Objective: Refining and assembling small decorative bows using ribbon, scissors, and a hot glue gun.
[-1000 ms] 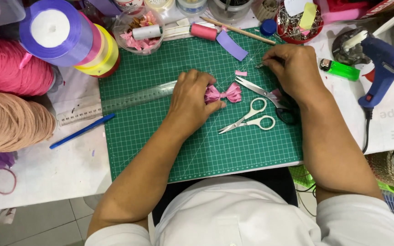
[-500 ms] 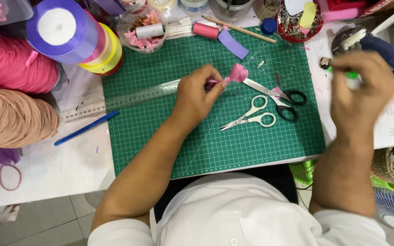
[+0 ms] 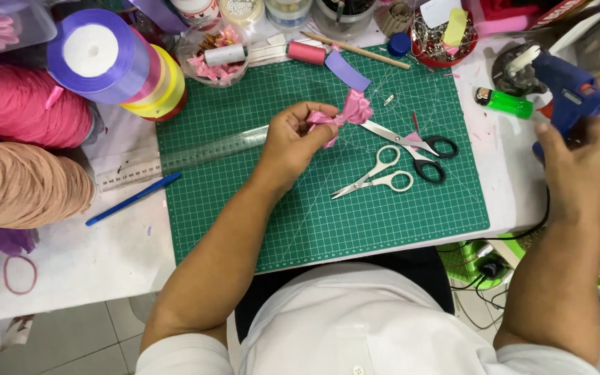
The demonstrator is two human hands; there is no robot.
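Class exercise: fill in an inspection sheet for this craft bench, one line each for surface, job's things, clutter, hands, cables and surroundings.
Surface: green cutting mat on a white table.
Job's things: pink ribbon bow; blue glue gun.
Clutter: two scissors, ruler, blue pen, green lighter, ribbon spools.
Hands: left hand pinches the bow; right hand grips the glue gun.
Cables: black cord off the table edge.
Surroundings: tiled floor.

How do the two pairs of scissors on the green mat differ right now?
The white-handled scissors are all pale and lie nearer the person; the black-handled scissors have dark loops and lie farther up the cutting mat. The white pair points lower-left, the black pair upper-left. Both lie flat, untouched by either hand, with handles close together.
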